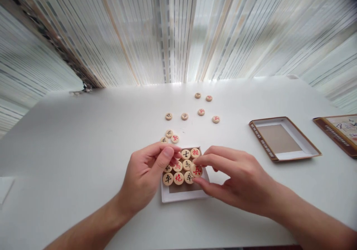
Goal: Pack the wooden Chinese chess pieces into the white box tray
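Observation:
My right hand grips a Chinese chess piece with a red character between thumb and fingers, over the right side of a shallow white-walled box. Below and beside it, several round wooden pieces stand in rows in the box, among them a black-marked piece and a red-marked piece. Above the box's far left part is my left hand, its thumb and fingers closed together. Whatever it may hold is hidden. Its fingers cover some pieces in the back rows.
Just beyond my left hand lie a red-marked piece and two black-marked ones. Several more loose pieces are scattered farther back. To the right sit a brown-edged tray and a printed box. String curtains hang behind the white table.

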Tool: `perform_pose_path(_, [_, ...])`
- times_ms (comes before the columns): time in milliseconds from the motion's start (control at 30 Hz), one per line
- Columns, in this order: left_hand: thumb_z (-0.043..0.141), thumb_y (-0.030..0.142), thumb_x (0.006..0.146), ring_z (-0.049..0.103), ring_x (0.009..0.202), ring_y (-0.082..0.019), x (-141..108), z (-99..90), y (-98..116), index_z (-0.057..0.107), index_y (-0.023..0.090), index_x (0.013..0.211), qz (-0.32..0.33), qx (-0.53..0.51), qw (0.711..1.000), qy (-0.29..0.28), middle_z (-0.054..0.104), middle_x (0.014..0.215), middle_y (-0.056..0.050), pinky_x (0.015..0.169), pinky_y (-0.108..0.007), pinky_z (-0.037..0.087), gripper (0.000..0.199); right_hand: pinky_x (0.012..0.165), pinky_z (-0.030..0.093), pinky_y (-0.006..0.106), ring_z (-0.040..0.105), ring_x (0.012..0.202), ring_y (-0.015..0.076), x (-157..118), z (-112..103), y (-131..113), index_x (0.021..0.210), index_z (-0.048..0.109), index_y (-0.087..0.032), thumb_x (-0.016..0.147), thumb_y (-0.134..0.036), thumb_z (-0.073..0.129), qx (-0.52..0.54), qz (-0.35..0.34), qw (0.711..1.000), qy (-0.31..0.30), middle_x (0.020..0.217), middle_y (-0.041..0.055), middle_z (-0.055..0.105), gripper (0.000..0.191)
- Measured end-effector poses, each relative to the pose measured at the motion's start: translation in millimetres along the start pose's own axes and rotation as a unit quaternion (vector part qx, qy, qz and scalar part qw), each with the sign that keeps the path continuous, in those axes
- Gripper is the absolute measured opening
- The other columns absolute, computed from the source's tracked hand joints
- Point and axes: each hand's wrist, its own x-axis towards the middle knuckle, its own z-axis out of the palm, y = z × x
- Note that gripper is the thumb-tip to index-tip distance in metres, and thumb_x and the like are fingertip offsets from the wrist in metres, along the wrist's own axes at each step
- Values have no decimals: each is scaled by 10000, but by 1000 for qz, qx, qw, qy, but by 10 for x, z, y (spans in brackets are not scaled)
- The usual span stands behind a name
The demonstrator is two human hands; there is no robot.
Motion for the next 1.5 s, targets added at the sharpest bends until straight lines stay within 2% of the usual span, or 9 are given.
perform_pose_path(100, [664,297,1052,754,789,-133,46,-40,-29,851,191,950,12,22,1000,17,821,838,-19,760,-183,620,237,586,440,262,546,608,123,-8,-131,76,976,708,-171,969,-187,728,-5,28,995,-93,822,5,696,26])
perform_pose_path(200, [677,265,1031,748,779,-132,65,-48,-73,842,191,914,4,37,999,9,817,829,-8,718,-174,607,216,587,410,256,499,567,99,-14,-170,104,920,660,-189,932,-182,761,-12,49,987,-153,811,-26,679,101])
perform_pose_path(433, [682,251,1015,723,748,-122,57,-16,-96,824,203,866,7,54,998,-11,798,791,20,686,-165,575,211,565,357,265,486,574,118,-28,-112,61,894,631,-191,911,-174,756,-38,45,979,-197,753,-34,631,128])
perform_pose_path(567, [680,245,1014,725,748,-118,55,-25,-85,835,215,870,15,61,998,-14,801,791,29,682,-160,567,213,576,347,275,510,585,129,-44,-112,67,880,648,-189,896,-179,777,-61,61,976,-200,750,-28,650,130])
perform_pose_path(733, [682,250,1010,726,744,-130,64,-18,-84,846,214,887,23,76,997,-12,807,795,19,683,-179,571,208,596,351,295,532,605,143,-64,-94,79,954,721,-180,965,-182,708,-62,47,974,-211,769,-16,673,17])
perform_pose_path(1100, [679,276,1002,729,730,-164,45,-23,-74,828,196,849,21,89,996,-3,809,780,-11,674,-232,575,227,578,305,330,506,562,158,-96,-22,36,923,795,-180,1037,-161,609,-116,0,980,-164,682,-7,627,219])
perform_pose_path(1400, [681,276,998,728,730,-163,46,-22,-59,821,192,850,20,92,996,-8,807,772,-8,678,-231,571,221,565,263,378,459,528,166,-127,45,-37,646,645,-180,1091,-181,585,-199,-71,967,-140,598,-8,572,449])
perform_pose_path(1500, [680,280,999,726,722,-163,48,-24,-66,817,191,844,21,94,995,-10,800,760,-7,675,-230,570,225,560,268,381,450,525,171,-120,26,-64,647,633,-189,1093,-192,581,-193,-71,970,-132,600,-7,571,449])
